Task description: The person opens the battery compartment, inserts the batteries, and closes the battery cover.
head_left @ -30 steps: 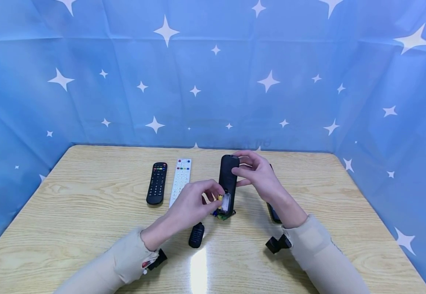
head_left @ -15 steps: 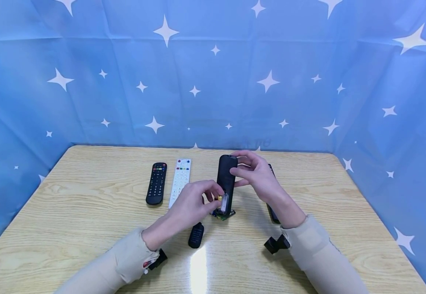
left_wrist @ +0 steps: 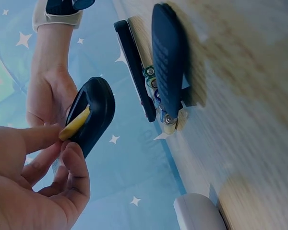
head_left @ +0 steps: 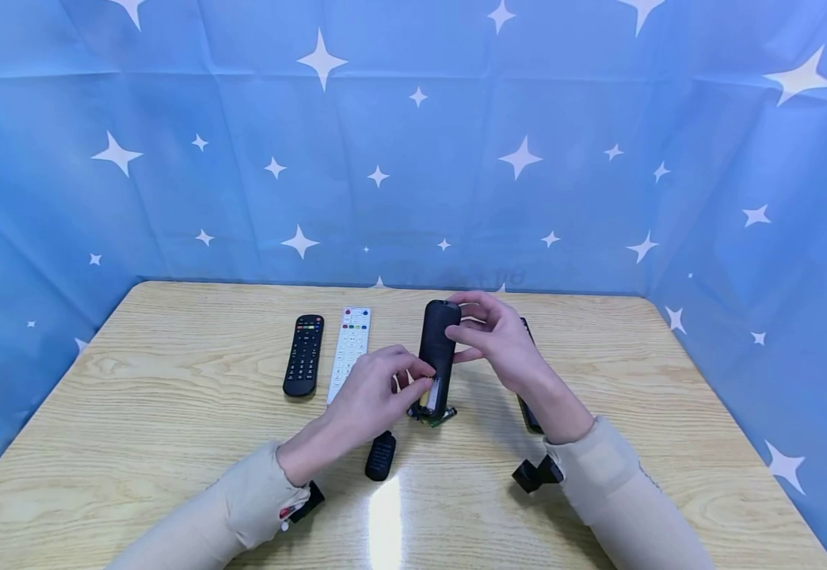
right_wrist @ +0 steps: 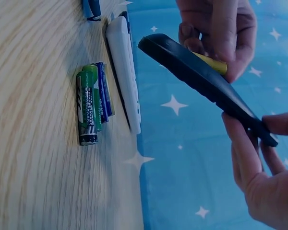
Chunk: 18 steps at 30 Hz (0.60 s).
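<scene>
Right hand (head_left: pixel 495 336): grips the remote (head_left: pixel 436 340) at its far end, I judge to expose the bay (head_left: pixel 434 393).
Left hand (head_left: pixel 378 392): pinches the yellow battery (left_wrist: pixel 76 124) there.
Remote: raised above the tabletop (head_left: pixel 171 380).

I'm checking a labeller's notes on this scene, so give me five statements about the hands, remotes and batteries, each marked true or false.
1. The right hand holds a black remote up off the table. True.
2. The white remote lies with its buttons facing down. False; its buttons face up.
3. The left hand pinches a yellow battery. True.
4. The small black piece rests on top of the white remote. False; it lies on the table.
5. All the batteries in view are held in the hands. False; several loose batteries lie on the table.
</scene>
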{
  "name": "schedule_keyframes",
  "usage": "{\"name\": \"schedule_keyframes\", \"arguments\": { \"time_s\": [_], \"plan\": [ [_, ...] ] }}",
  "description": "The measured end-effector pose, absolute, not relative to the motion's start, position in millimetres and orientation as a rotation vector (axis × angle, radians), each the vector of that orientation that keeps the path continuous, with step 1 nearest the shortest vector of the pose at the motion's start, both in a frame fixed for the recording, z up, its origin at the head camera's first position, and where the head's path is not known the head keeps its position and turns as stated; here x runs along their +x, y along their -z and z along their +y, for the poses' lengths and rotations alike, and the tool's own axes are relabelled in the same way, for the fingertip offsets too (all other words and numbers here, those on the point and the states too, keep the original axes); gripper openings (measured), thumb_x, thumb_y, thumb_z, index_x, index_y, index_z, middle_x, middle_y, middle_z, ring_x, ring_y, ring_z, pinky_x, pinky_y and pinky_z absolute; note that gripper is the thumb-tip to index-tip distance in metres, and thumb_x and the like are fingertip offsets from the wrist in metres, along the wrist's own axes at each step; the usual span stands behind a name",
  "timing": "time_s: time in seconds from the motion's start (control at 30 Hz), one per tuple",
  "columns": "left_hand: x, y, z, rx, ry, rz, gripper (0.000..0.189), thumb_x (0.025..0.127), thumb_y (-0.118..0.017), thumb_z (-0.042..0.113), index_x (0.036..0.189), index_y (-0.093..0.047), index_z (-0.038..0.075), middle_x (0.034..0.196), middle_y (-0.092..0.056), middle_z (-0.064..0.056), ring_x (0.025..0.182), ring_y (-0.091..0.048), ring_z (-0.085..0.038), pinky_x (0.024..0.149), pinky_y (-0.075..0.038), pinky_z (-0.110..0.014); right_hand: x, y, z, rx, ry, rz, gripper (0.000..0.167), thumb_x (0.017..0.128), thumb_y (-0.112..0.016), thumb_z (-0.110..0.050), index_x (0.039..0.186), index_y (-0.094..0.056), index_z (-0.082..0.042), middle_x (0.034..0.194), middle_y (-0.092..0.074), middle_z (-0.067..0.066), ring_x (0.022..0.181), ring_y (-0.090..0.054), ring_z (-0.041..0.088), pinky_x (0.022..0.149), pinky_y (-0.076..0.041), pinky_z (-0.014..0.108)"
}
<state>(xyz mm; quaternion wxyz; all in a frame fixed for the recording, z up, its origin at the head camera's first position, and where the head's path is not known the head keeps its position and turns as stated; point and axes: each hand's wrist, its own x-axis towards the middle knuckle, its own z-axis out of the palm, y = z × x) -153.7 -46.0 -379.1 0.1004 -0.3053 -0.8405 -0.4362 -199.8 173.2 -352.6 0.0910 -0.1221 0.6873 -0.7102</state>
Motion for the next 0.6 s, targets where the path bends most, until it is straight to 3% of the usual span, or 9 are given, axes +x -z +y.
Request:
{"name": "schedule_keyframes", "arguments": {
  "time_s": [0.27,0.6],
  "plan": [
    [-153.8,378.8,-47.2,-0.848,1.428,-2.435,0.005,0.093,-0.077,0.009,0.097,-0.075,0.012,0.084,-0.063,0.008,0.070,-0.057,-0.006,0.058,-0.052,-0.025,-199.2,350.8,172.0,-0.381,2.137,2.016,0.045,0.095,-0.067,0.004,0.137,-0.052,0.002,0.120,-0.059,0.021,0.105,-0.068,0.030,0.076,-0.061,0.052],
    [-154.6,375.2,-49.2,-0.628,1.762,-2.550,0.034,0.094,-0.078,0.017,0.118,-0.055,0.007,0.099,-0.062,-0.004,0.084,-0.063,-0.016,0.070,-0.055,-0.032,-198.7,349.1,173.6,-0.373,2.149,2.022,0.043,0.095,-0.065,0.004,0.136,-0.053,0.001,0.122,-0.057,0.022,0.108,-0.067,0.031,0.076,-0.061,0.053]
  ]
}}
